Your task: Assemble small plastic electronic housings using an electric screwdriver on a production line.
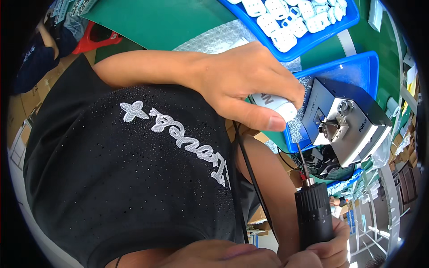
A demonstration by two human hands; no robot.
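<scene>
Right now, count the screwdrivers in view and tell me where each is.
1: the black screwdriver is in the right hand, its bit pointing up the picture. Others could be hidden from this view.

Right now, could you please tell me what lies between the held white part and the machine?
In the head view, small silvery pieces in the blue tray show between the held white part and the machine.
</scene>
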